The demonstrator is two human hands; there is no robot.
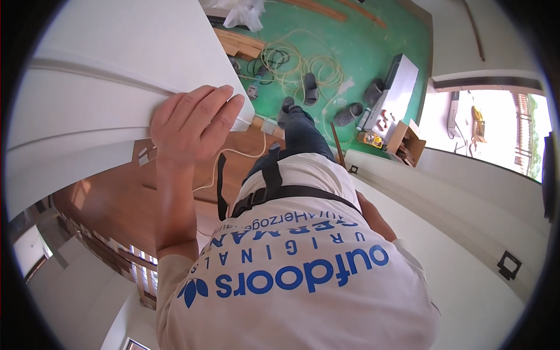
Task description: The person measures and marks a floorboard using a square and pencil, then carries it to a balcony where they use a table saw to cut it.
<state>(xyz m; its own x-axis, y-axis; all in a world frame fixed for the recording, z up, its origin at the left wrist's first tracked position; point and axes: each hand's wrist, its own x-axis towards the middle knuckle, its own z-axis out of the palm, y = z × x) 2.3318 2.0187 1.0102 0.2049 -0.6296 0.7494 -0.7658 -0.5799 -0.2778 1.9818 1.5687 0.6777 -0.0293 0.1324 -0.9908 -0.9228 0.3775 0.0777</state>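
Note:
My left hand [189, 119] lies on the edge of a white moulded panel or wall corner [134, 46] at the upper left. Its fingers are stretched out over the white surface, slightly bent, with nothing seen inside them. Whether the fingertips hook round the edge I cannot tell. At my right side only part of my right forearm [376, 217] shows; the hand itself is hidden behind my torso. A black strap with a buckle [251, 201] runs round my waist over a light shirt.
Green floor covering [361, 52] meets brown wood floor [122, 198] near my feet. Coiled pale hose [324, 67], slippers [349, 114], wood strips [242, 44], a long white box [396, 87] and an open carton [406, 144] lie ahead. A white wall [431, 233] runs along my right.

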